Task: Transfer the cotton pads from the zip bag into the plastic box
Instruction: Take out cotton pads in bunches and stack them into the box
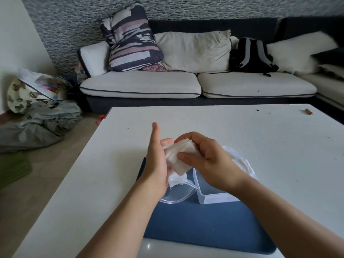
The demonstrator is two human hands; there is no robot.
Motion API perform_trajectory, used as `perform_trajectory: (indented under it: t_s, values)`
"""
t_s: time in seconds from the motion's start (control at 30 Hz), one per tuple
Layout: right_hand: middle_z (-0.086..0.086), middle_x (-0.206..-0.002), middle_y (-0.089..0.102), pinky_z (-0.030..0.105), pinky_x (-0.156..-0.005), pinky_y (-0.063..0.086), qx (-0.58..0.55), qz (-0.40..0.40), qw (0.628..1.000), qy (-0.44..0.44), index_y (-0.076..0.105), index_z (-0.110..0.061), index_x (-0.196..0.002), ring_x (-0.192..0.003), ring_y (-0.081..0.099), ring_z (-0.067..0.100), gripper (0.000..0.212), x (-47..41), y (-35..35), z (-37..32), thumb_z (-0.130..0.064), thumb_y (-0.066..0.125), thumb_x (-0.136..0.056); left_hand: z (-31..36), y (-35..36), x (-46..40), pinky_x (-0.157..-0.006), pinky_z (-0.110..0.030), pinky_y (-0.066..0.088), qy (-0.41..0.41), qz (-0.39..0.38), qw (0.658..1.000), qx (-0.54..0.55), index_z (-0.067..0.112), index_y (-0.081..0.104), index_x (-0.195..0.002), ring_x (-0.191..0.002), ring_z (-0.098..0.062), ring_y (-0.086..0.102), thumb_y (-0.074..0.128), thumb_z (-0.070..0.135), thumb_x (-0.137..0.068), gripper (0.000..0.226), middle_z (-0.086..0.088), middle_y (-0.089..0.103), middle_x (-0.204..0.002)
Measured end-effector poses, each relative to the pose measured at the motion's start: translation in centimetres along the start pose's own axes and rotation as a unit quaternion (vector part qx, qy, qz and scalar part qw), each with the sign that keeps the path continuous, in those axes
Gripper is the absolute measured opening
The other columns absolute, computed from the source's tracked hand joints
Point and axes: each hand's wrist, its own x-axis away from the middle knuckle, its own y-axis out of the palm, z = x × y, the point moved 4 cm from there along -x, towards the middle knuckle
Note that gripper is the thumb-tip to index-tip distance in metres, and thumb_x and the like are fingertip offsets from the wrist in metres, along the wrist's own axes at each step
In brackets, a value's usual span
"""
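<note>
White cotton pads (179, 155) are held as a stack between the two hands, above the near middle of the white table (242, 127). The right hand (206, 159) has its fingers curled over the top of the stack and its thumb pressed on the near face, so it grips the pads. The left hand (156, 162) stands on its edge against the left side of the stack; its thumb points straight up and its fingertips show behind the pads, so it supports them with rather straight fingers. I cannot tell if the lower fingers are bent.

Under the left hand lies the clear zip bag (176, 192) with a red strip at its mouth, and some pads are still at its opening. Just beside it, to the right and under the right wrist, stands the clear plastic box (208, 194), with more white pads behind it. Both rest on a blue mat (204, 226).
</note>
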Motion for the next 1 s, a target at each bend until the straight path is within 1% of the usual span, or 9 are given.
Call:
perform_trajectory:
  t_s: [0.07,0.27,0.4,0.53,0.63,0.7,0.8,0.9,1.0]
  values:
    - [0.002,-0.096,0.072,0.023,-0.075,0.052,-0.006,0.030,1.000,0.000,0.060,-0.011,-0.117,-0.083,0.066,0.011,0.026,0.0,0.8,0.1,0.001,0.060,-0.094,0.4,0.4,0.5,-0.091,-0.045,0.058,0.039,0.057,0.995,0.067,0.014,0.069,-0.120,-0.098,-0.029,0.075,0.046,0.081,-0.083,0.080,-0.014,0.076,-0.111]
    - [0.006,-0.110,0.071,0.037,-0.091,0.056,-0.074,0.059,0.993,0.064,0.051,-0.022,-0.132,-0.102,0.070,0.020,0.052,0.1,1.9,0.9,-0.020,0.064,-0.082,0.3,1.6,1.1,-0.075,-0.038,0.058,0.050,0.050,0.992,0.106,0.017,0.075,-0.115,-0.088,-0.031,0.074,0.048,0.074,-0.088,0.068,-0.016,0.075,-0.114]
    - [0.008,-0.098,0.074,0.040,-0.081,0.060,-0.036,0.048,0.997,0.041,0.065,-0.011,-0.109,-0.089,0.073,0.020,0.026,0.0,1.7,0.3,-0.016,0.076,-0.086,0.8,1.6,0.9,-0.086,-0.043,0.059,0.071,0.028,0.996,0.052,0.018,0.074,-0.119,-0.103,-0.030,0.074,0.038,0.074,-0.092,0.072,-0.007,0.078,-0.111]
    - [0.000,-0.067,0.067,0.025,-0.059,0.052,-0.096,0.022,0.987,0.124,0.062,-0.014,-0.078,-0.062,0.065,0.013,0.027,0.3,0.7,0.6,-0.007,0.087,-0.071,0.5,2.0,1.0,-0.108,-0.051,0.046,0.093,-0.004,0.995,-0.026,0.027,0.073,-0.118,-0.111,-0.023,0.072,0.032,0.079,-0.090,0.073,0.003,0.079,-0.111]
    - [0.008,-0.073,0.068,0.028,-0.065,0.048,-0.178,-0.029,0.964,0.197,0.067,-0.011,-0.079,-0.069,0.066,0.022,0.018,0.8,-0.9,0.6,-0.010,0.081,-0.070,0.0,3.0,0.7,-0.098,-0.036,0.049,0.138,-0.039,0.979,-0.142,0.029,0.070,-0.114,-0.109,-0.015,0.069,0.037,0.077,-0.084,0.065,0.006,0.076,-0.112]
    - [0.006,-0.071,0.067,0.024,-0.052,0.046,-0.139,0.039,0.962,0.230,0.070,-0.009,-0.085,-0.064,0.063,0.018,0.011,0.3,-3.5,1.3,-0.011,0.078,-0.079,-0.4,2.9,0.3,-0.083,-0.021,0.046,0.216,-0.028,0.926,-0.308,0.028,0.065,-0.113,-0.103,-0.009,0.065,0.051,0.062,-0.094,0.042,0.009,0.071,-0.113]
    - [0.004,-0.065,0.061,0.021,-0.044,0.041,0.067,0.146,0.947,0.279,0.069,-0.009,-0.081,-0.056,0.054,0.016,0.012,0.0,-8.0,3.7,-0.018,0.077,-0.082,-1.5,2.5,-0.1,-0.093,-0.028,0.050,0.280,-0.052,0.792,-0.540,0.026,0.062,-0.122,-0.110,-0.009,0.061,0.062,0.043,-0.096,0.031,0.010,0.066,-0.120]
    - [0.007,-0.060,0.056,0.023,-0.047,0.037,0.147,0.077,0.921,0.353,0.062,-0.010,-0.068,-0.051,0.048,0.019,0.018,0.2,-9.2,6.4,-0.018,0.067,-0.084,-3.1,2.4,-0.1,-0.100,-0.032,0.048,0.244,-0.113,0.725,-0.634,0.026,0.057,-0.132,-0.119,-0.011,0.058,0.060,0.045,-0.096,0.041,0.009,0.061,-0.132]
    - [0.009,-0.079,0.062,0.026,-0.055,0.043,0.212,0.036,0.901,0.377,0.064,-0.008,-0.092,-0.064,0.056,0.020,0.015,0.0,-8.6,7.9,-0.019,0.068,-0.084,-4.0,3.0,0.3,-0.098,-0.032,0.048,0.228,-0.159,0.681,-0.678,0.023,0.055,-0.137,-0.117,-0.015,0.058,0.060,0.044,-0.097,0.045,0.006,0.058,-0.136]
